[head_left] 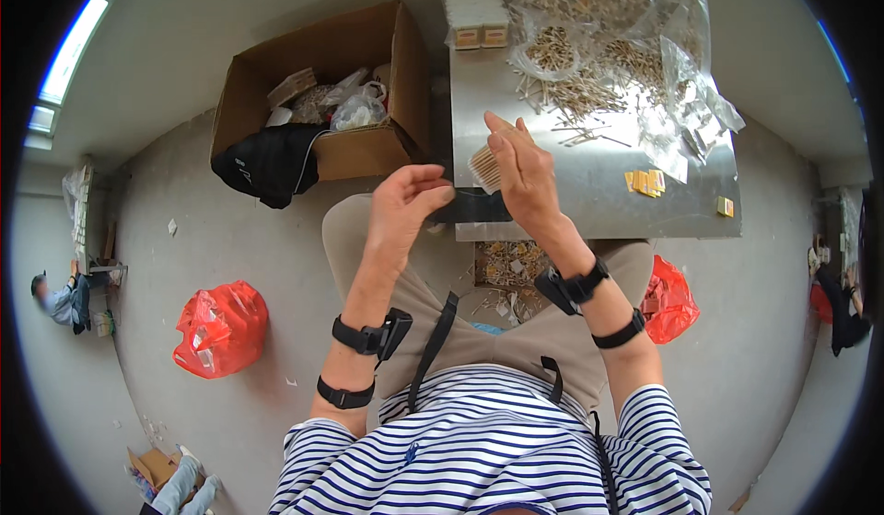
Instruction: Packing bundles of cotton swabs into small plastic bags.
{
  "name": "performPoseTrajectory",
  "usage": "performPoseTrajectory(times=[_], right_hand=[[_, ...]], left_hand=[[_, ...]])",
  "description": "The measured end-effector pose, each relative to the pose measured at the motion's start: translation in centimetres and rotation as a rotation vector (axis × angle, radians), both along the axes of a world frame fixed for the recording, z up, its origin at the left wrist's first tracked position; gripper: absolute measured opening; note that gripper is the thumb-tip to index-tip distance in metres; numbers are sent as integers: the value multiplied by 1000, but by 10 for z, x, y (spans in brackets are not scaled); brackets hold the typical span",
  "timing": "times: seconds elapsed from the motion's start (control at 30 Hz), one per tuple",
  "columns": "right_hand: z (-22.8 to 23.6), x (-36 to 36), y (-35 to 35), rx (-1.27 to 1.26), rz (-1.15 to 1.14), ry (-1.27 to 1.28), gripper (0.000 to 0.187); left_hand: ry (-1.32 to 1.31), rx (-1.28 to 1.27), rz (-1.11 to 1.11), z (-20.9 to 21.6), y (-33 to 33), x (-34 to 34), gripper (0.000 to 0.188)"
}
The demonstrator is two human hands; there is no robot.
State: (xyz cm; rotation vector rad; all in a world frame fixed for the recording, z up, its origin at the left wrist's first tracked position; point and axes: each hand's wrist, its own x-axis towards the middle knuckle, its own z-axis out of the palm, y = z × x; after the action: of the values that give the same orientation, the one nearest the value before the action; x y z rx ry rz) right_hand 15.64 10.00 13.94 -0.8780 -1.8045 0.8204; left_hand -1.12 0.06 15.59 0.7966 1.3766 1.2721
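My right hand (pixel 526 176) is over the near left part of the metal table (pixel 589 207), its fingers closed around a bundle of thin wooden sticks that look like cotton swabs (pixel 485 167). Part of the bundle is hidden by the palm. Left of it, just off the table's edge, my left hand (pixel 401 207) has half-curled fingers and the thumb apart from them, with nothing visible between them. A black strip (pixel 479 206) lies along the table edge between my hands. Farther back is a loose heap of cotton swabs (pixel 580 82).
Small yellow cards (pixel 646 182) and a little yellow box (pixel 726 207) lie at the right. White packs (pixel 472 9) are stacked at the back left. A cardboard box (pixel 318 55) stands left of the table; red bags (pixel 221 329) sit on the floor. Other people are far off at both sides.
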Motion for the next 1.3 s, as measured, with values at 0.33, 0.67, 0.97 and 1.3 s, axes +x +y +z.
performPoseTrajectory(times=[0.33, 0.67, 0.97, 1.3], right_hand=[[-86, -70, 71, 244, -75, -325, 30], [-97, -68, 68, 336, -61, -368, 29], [-34, -47, 49, -514, 46, -299, 43], [73, 31, -28, -601, 466, -72, 62]], left_hand=[[-94, -102, 170, -29, -16, -56, 28], [-188, -87, 158, -41, -2, -52, 23], [-36, 39, 106, -18, 2, -42, 27], [1, 218, -157, 57, 8, 18, 12]])
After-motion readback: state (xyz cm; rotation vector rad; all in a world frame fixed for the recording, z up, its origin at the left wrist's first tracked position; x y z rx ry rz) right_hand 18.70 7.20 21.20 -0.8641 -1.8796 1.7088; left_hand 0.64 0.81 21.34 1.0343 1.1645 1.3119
